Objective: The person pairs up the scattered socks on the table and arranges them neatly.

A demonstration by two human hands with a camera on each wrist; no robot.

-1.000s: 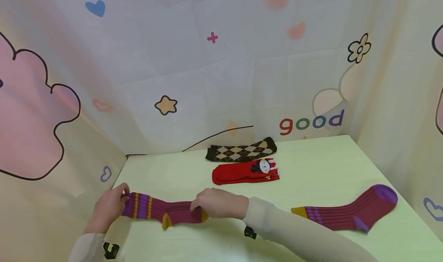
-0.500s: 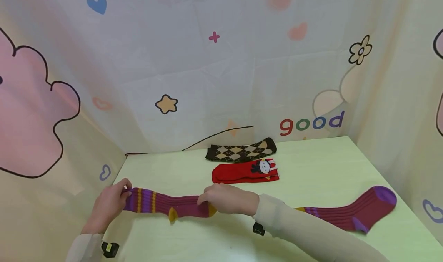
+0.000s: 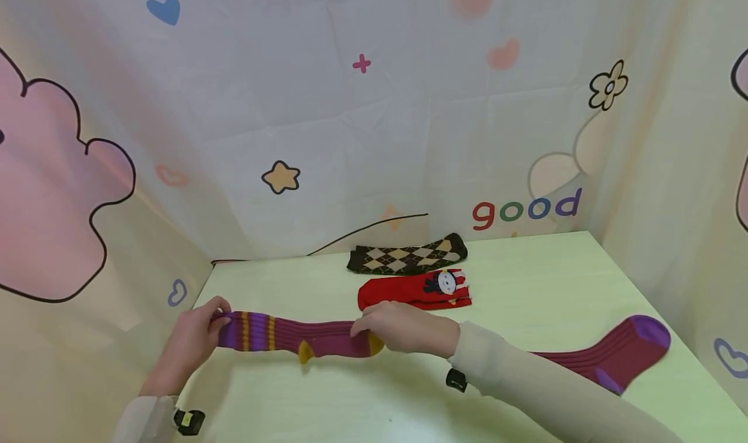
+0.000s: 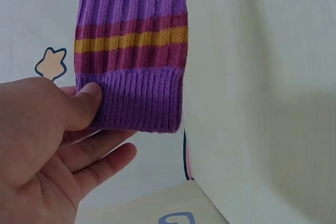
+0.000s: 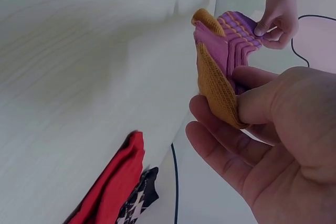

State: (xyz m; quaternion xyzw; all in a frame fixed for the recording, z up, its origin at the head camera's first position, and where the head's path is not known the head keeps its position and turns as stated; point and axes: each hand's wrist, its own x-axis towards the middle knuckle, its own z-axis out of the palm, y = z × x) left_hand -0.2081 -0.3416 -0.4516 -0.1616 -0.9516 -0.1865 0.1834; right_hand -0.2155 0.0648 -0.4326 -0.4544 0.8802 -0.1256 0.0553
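Observation:
A maroon ribbed sock (image 3: 292, 336) with purple and mustard stripes, a mustard heel and a mustard toe is stretched sideways between both hands. My left hand (image 3: 195, 336) pinches its purple cuff (image 4: 136, 100) between thumb and fingers, the other fingers behind it in the left wrist view. At the other end, my right hand (image 3: 403, 328) pinches the sock by its mustard toe (image 5: 215, 87). A shadow falls on the table below the sock. Partly hidden behind the right forearm lies another maroon sock (image 3: 608, 352) with a purple heel and toe.
Toward the back of the pale table (image 3: 467, 404) lies a red sock (image 3: 397, 291) with a white cartoon face, its near edge overlapped by the right hand. Behind it is a dark argyle sock (image 3: 409, 258). A printed curtain (image 3: 362, 118) hangs around the table's back and sides.
Both hands have carried the striped sock to the right and slightly farther back, still stretched between them. The right forearm now covers more of the other maroon sock, including its mustard cuff.

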